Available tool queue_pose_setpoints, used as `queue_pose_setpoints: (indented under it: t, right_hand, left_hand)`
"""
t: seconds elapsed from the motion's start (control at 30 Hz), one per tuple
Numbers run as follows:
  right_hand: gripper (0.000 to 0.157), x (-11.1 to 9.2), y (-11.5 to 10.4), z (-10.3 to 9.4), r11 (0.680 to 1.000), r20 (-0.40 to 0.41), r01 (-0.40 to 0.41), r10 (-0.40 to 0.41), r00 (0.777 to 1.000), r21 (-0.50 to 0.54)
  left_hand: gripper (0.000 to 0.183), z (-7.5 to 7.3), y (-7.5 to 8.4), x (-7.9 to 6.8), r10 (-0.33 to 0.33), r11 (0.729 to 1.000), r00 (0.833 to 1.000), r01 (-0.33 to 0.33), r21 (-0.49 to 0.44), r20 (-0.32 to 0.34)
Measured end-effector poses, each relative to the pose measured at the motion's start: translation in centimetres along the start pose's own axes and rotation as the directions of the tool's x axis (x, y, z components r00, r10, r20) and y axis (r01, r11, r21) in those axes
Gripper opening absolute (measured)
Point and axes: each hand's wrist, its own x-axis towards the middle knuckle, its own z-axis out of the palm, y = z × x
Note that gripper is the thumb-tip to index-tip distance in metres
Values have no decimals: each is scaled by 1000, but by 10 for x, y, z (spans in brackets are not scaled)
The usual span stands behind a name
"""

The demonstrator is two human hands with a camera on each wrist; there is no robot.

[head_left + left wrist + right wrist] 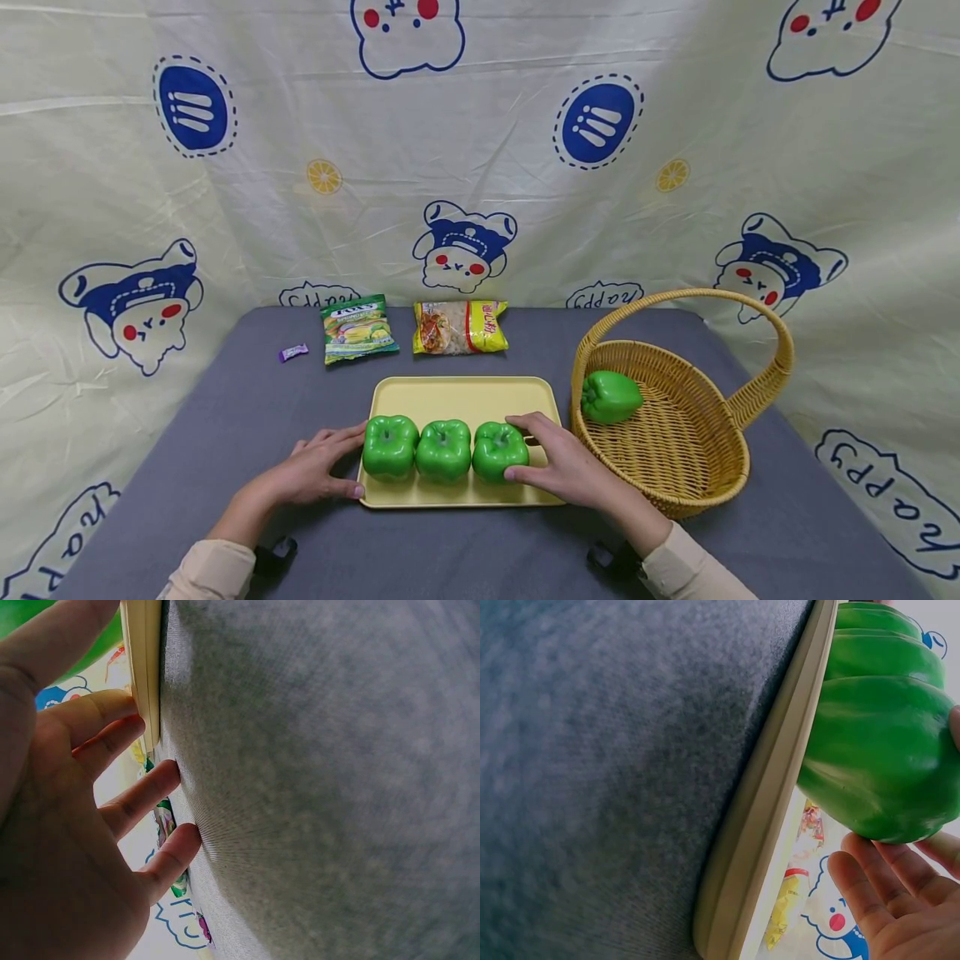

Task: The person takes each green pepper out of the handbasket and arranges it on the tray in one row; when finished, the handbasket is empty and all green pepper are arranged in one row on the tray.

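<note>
Three green bell peppers stand in a row on a pale yellow tray [465,396]: a left one [390,448], a middle one [443,451] and a right one [499,452]. My right hand [562,462] holds the right bell pepper [885,757], thumb on its near side and fingers on its far side. At the tray's left edge, my left hand [318,467] rests with fingers spread and fairly straight. In the left wrist view, some fingertips of that hand [82,802] touch the tray rim [146,667], others the tablecloth.
A wicker basket [675,458] with a tall handle stands right of the tray, holding another green bell pepper [611,397]. Behind the tray lie a green snack bag [358,330], a yellow-and-red food packet [460,327] and a small purple wrapped sweet [293,352].
</note>
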Motion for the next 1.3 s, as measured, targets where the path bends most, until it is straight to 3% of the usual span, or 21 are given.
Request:
queue_pose_setpoints:
  t: [0.53, 0.8, 1.13, 1.3]
  right_hand:
    - [70, -1, 0, -1, 999, -10, 37, -37, 999, -9]
    - [68, -1, -6, -14, 998, -54, 69, -68, 996, 10]
    - [69, -4, -18, -41, 981, -139, 133, -153, 978, -141]
    - [69, -7, -24, -55, 978, -138, 105, -131, 982, -183]
  left_hand:
    - [84, -1, 1, 0, -9, 1000, 1000, 9, -7, 12]
    - [83, -1, 1, 0, -6, 1000, 1000, 6, -3, 6]
    - [83, 0, 2, 0, -6, 1000, 1000, 6, -5, 1]
    - [83, 0, 1, 0, -4, 1000, 1000, 4, -10, 4]
